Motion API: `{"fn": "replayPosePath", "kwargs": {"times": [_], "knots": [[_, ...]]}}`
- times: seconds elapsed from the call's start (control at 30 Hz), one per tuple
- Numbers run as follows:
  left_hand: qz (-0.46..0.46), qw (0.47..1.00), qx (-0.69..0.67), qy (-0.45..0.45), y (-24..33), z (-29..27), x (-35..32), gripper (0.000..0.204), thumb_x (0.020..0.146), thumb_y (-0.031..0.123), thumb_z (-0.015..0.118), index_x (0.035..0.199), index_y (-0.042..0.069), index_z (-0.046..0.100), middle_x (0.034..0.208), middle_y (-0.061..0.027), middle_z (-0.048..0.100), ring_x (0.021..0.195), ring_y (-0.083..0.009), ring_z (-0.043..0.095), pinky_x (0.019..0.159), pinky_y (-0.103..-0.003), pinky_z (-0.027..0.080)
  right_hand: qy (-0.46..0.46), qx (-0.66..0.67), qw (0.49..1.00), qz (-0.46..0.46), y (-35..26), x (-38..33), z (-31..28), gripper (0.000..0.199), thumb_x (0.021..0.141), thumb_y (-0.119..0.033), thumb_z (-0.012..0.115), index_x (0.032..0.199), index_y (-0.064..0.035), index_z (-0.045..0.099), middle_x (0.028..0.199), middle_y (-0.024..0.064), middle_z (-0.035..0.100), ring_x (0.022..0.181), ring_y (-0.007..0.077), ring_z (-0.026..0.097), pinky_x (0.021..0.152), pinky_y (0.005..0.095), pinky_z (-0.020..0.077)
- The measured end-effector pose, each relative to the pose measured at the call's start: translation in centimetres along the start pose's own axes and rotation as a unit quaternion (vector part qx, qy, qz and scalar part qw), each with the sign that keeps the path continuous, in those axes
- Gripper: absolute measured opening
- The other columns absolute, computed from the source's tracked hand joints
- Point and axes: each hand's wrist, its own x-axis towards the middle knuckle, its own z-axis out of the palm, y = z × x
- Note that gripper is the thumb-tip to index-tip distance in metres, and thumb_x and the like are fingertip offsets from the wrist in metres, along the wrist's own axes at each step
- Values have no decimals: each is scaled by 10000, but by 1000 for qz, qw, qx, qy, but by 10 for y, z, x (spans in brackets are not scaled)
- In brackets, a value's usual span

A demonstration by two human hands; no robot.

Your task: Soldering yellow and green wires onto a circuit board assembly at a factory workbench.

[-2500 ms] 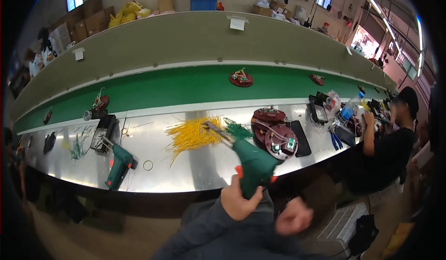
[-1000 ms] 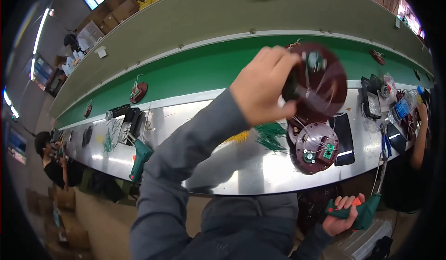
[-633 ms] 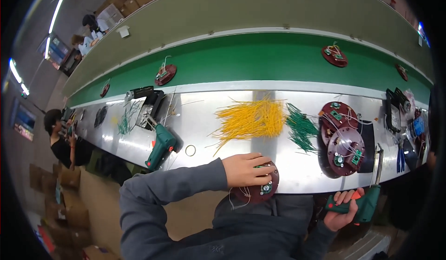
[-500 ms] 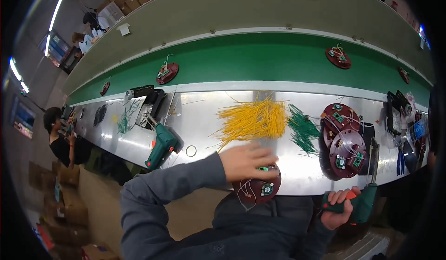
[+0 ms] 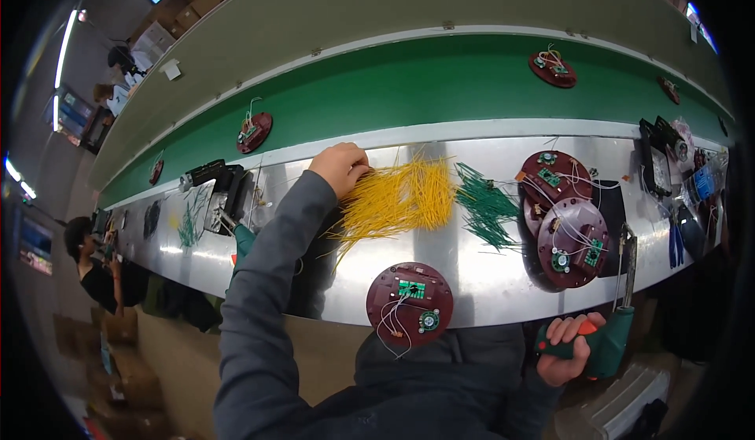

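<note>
My left hand (image 5: 341,167) reaches across the bench to the far left edge of a pile of yellow wires (image 5: 429,195). Its fingers are curled together at the wire ends; whatever they pinch is too small to make out. At the lower right, my right hand (image 5: 568,349) grips a green soldering gun (image 5: 610,351) by its handle, the long tip upward. Between my arms a dark red round plate (image 5: 380,294) lies at the bench's front edge, bearing green circuit boards and thin white wires. Green wires (image 5: 489,208) lie beside the yellow pile.
Two similar round plates (image 5: 578,263) lie stacked and overlapping at the right. Another green soldering gun (image 5: 244,239) rests behind my left sleeve. Several plates sit on the green belt (image 5: 409,82) beyond the bench. Blue-handled pliers (image 5: 676,243) lie far right; a person (image 5: 101,271) sits far left.
My left hand has left the near round plate and moved up and left to the yellow wires, uncovering the plate. My right hand still holds the soldering gun. The whole view has shifted slightly.
</note>
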Motion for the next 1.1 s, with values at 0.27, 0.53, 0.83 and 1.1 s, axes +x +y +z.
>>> {"fn": "replayPosePath", "kwargs": {"times": [0.27,0.53,0.83,1.1], "knots": [[-67,993,-85,49,1,-9,-6,70,879,19,556,934,6,514,819,-169,634,758,-376,604,700,-382,469,-3,11,1000,-4,2,2,0,416,839,-156,543,1219,-38,421,703,32,429,584,130,436,575,300,371],[-41,978,159,129,19,-41,-38,129,819,-34,556,910,57,554,801,-110,649,762,-303,622,768,-402,456,-15,20,1000,-7,2,-2,2,407,839,-155,542,1208,-37,418,708,39,443,585,137,434,578,303,371],[-135,906,205,345,133,-14,-183,164,792,-88,578,885,34,636,849,-97,659,799,-308,591,829,-390,437,-26,19,999,0,7,-3,1,457,830,-175,582,1236,-44,416,741,56,478,571,154,470,588,317,406],[-217,932,167,238,126,11,-212,132,780,41,648,910,61,657,862,-69,645,848,-261,588,833,-392,388,-90,20,996,16,10,0,6,448,839,-168,579,1240,-47,421,742,53,482,568,153,470,590,311,399]]}}
